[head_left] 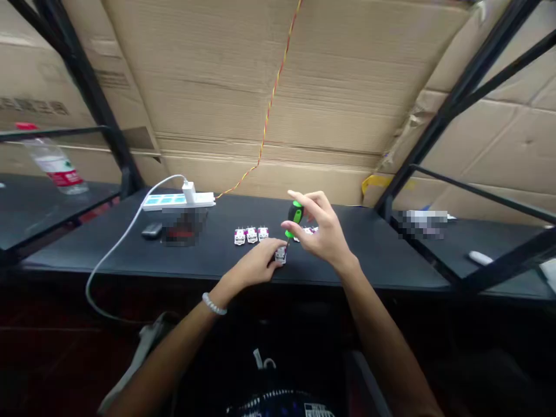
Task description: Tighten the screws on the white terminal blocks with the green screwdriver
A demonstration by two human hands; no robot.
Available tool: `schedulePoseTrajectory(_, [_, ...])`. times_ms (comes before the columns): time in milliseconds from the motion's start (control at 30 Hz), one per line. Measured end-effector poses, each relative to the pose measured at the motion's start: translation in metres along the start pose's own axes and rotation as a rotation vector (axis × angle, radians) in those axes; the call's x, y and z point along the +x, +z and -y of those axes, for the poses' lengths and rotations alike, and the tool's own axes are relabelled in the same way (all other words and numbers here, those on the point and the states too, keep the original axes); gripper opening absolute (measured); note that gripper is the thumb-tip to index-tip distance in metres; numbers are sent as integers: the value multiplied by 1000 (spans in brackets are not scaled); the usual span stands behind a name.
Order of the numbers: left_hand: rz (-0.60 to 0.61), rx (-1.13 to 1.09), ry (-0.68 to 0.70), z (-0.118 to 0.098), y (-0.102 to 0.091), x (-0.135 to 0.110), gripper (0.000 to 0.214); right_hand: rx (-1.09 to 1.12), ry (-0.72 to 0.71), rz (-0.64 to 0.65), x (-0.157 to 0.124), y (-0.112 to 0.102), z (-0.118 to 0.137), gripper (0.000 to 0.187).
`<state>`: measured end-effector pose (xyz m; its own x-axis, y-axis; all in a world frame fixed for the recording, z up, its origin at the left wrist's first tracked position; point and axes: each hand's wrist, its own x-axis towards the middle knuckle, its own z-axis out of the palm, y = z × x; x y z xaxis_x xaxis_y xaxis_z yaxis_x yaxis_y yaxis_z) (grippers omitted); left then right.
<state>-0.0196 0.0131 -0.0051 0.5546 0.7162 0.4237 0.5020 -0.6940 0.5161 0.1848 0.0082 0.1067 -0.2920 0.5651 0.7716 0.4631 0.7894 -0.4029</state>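
Note:
Between the thumb and fingers of my right hand (319,227) is a short screwdriver (296,212) with a green and black handle, held upright with its shaft pointing down. Its tip meets a small white and purple part (281,255) on the black table; the exact contact point is too small to make out. My left hand (256,263) grips that part from the left, fingers closed on its edge. Just left of it stand three similar white and purple parts (252,235) in a row. More such parts (309,230) lie partly hidden behind my right hand.
A white power strip (202,200) with a plugged-in charger (189,191) and white cable lies at the back left. Near it sits a small dark object (152,231). Black metal frame posts (417,145) flank the table (369,260), with cardboard behind. A bottle (61,171) stands far left.

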Motion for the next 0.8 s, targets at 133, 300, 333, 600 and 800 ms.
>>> schedulePoseTrajectory(133, [-6,-8,14,-1,0,0,43,229,51,67,-3,6,-3,50])
schedulePoseTrajectory(300, [-10,-8,13,-2,-1,0,42,15,46,-121,-4,8,-6,45])
schedulePoseTrajectory(333, [-10,-7,13,-3,-1,0,42,52,47,-76,-5,7,-6,46])
schedulePoseTrajectory(600, [-9,1,13,-5,-1,0,42,1,42,-74,-7,-1,-1,45])
schedulePoseTrajectory(800, [12,15,21,-7,-3,0,37,157,62,24,-8,-1,-2,44])
